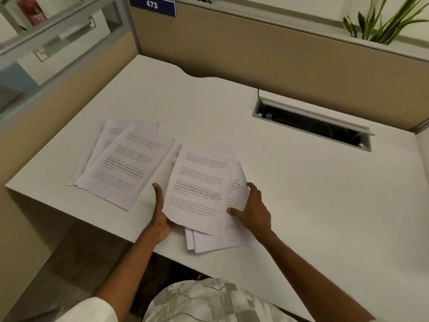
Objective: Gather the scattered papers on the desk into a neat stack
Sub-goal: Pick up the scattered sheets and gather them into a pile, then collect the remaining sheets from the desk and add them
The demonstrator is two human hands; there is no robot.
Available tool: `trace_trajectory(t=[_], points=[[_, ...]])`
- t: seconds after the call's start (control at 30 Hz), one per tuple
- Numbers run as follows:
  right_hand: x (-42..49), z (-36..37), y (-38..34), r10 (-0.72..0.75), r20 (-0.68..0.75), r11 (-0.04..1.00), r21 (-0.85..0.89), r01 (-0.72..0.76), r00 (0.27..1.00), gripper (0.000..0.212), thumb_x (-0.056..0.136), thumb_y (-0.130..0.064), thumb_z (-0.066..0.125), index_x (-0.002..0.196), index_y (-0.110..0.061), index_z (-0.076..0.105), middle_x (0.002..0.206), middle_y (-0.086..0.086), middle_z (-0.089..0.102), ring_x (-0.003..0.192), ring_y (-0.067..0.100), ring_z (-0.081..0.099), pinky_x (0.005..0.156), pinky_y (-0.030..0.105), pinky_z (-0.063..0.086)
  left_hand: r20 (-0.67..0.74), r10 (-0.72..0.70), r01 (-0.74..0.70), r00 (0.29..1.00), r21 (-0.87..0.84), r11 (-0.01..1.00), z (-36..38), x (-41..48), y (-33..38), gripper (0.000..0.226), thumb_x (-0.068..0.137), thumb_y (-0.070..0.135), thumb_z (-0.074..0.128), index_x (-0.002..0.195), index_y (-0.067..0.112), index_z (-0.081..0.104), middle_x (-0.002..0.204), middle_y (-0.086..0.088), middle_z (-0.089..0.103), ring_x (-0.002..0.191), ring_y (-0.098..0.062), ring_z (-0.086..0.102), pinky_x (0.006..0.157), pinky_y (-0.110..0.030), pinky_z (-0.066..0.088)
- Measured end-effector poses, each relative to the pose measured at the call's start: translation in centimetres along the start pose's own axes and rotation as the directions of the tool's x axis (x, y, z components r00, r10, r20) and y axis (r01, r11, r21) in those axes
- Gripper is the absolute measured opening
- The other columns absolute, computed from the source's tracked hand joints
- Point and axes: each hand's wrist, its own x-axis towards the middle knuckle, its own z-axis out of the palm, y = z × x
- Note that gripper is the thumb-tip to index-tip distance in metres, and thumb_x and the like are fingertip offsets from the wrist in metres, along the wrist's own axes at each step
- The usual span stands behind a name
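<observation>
Near pile: a loose bundle of printed sheets [199,189] is found at the front edge of the desk [290,187], fanned out, with lower sheets protruding at the bottom and right.
Step in hand: the near pile is judged to be mid-squaring. It would be done well if both long edges were pressed inward together, the bundle then tapped on its short edge, so that the protruding lower sheets are drawn in (paper slides readily on this smooth top, so light pressure should suffice).
Left hand [161,217]: placed at the pile's lower left corner, thumb extended up along the left edge, fingers curled beneath the sheets; the corner is held lifted slightly.
Right hand [251,211]: laid palm-down on the right side of the pile, fingers spread and flat; nothing is pinched, the sheets are only pressed.
Forearms: both are extended forward from the body, converging on the pile.
Far pile: a second group of sheets [120,161] lies to the left, just beside the near pile, skewed and overlapping, not yet gathered.
Risk: the far pile sits close to the desk's left edge; sheets could be pushed off if it is swept carelessly.
Cable tray [312,124]: well apart at the right rear, no obstruction.
</observation>
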Motion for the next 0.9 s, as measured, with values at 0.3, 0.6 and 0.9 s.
trace_trajectory(t=[0.3,0.6,0.9], points=[[-0.3,-0.7,1.3,-0.021,-0.097,0.996,0.088,0.03,0.995,0.047,0.09,-0.055,0.073,0.118,-0.018,0.064,0.113,-0.002,0.061,0.101,0.019,0.062,0.083,0.04,0.057,-0.13,0.143,-0.073,0.981,0.438,0.896,1.4,0.4,-2.3,0.05,0.093,0.011,0.07,0.138,0.021,0.052,0.131,-0.003,0.066,0.108,-0.017,0.066,0.089,-0.031,0.056],[0.1,-0.7,2.5,0.098,-0.035,0.971,0.223,-0.087,0.995,0.03,0.088,-0.017,0.077,0.113,-0.021,0.059,0.094,-0.011,0.069,0.093,0.022,0.07,0.073,0.03,0.048,-0.076,0.286,-0.219,0.955,0.467,0.856,4.0,-0.3,-3.8,0.036,0.1,0.025,0.061,0.126,0.046,0.05,0.116,0.026,0.064,0.106,0.004,0.064,0.074,-0.007,0.052],[0.8,-7.8,-0.6,-0.035,-0.035,0.645,0.763,0.05,0.999,0.077,0.081,-0.042,0.088,0.146,-0.024,0.049,0.139,-0.008,0.066,0.122,0.015,0.067,0.099,0.037,0.058,0.133,0.433,-0.449,0.892,0.381,0.808,6.5,-1.8,1.6,0.039,0.099,0.026,0.062,0.133,0.044,0.054,0.128,0.016,0.068,0.117,-0.006,0.066,0.09,-0.019,0.056]])
